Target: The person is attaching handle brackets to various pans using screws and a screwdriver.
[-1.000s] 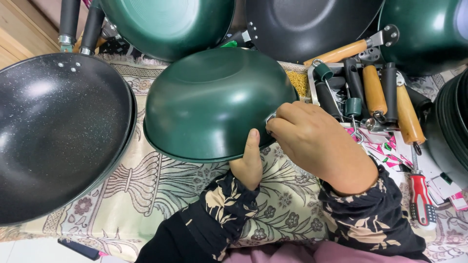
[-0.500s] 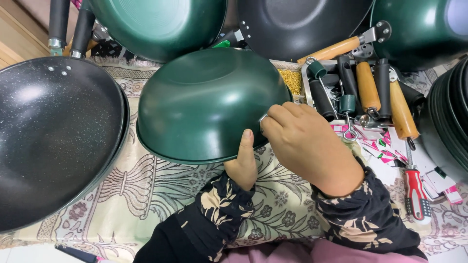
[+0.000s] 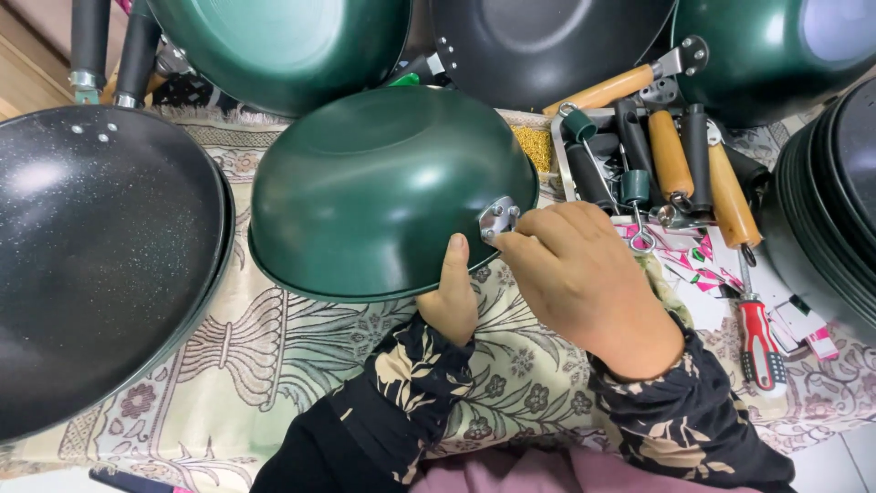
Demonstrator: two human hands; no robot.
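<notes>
A: Far left, what lay beside you?

B: A black wok (image 3: 91, 265), mouth up, on the patterned cloth (image 3: 274, 365). Two dark handles (image 3: 114, 46) stood above it.

A: And the wok you worked on?

B: The green wok (image 3: 383, 183) sat bottom-up at centre, tilted, its near rim at the cloth. Your left hand (image 3: 449, 301) was tucked under that rim, thumb pressed up on the outer wall; the fingers were hidden, so you gripped the rim as far as I could tell.

A: Your right?

B: Your right hand (image 3: 584, 274) curled over the wok's right edge, fingertips pinched at the metal bracket (image 3: 498, 219) riveted there. Whether they held anything small, I could not tell.

A: Behind?

B: Another green wok (image 3: 283, 46), then a black one (image 3: 538, 46), both leaning.

A: Further right?

B: A tray (image 3: 558, 151) of loose handles, black and wooden (image 3: 671, 155), just beside your right hand. A red screwdriver (image 3: 759, 342) lay on the cloth near your wrist. A third green wok (image 3: 776, 55) sat top right, and a stack of dark pans (image 3: 830, 201) at the far edge.
</notes>
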